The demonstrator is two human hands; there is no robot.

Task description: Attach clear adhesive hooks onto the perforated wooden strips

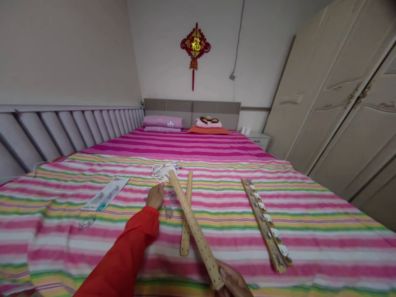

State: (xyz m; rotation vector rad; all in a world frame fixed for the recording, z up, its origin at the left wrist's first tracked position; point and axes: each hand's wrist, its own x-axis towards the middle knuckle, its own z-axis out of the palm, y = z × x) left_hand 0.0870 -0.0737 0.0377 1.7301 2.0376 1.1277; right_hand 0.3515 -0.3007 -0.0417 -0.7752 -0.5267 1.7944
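My right hand (232, 282), at the bottom edge, grips the near end of a long wooden strip with holes (193, 225), which slants up and away to the left. My left hand (155, 196), in a red sleeve, reaches forward over the striped bedspread (216, 198); its fingers are curled near small clear plastic pieces (169, 202), and what it holds, if anything, I cannot make out. A second wooden strip (187, 218) lies flat just right of that hand. Farther right lies a wooden strip fitted with white clips (266, 225).
A clear bag of small parts (163, 170) lies beyond my left hand. A flat package (107, 194) and a clear clip (86, 222) lie at the left. Pillows (162, 122) sit at the headboard. A wardrobe (340, 103) stands at the right, a padded wall panel (77, 123) at the left.
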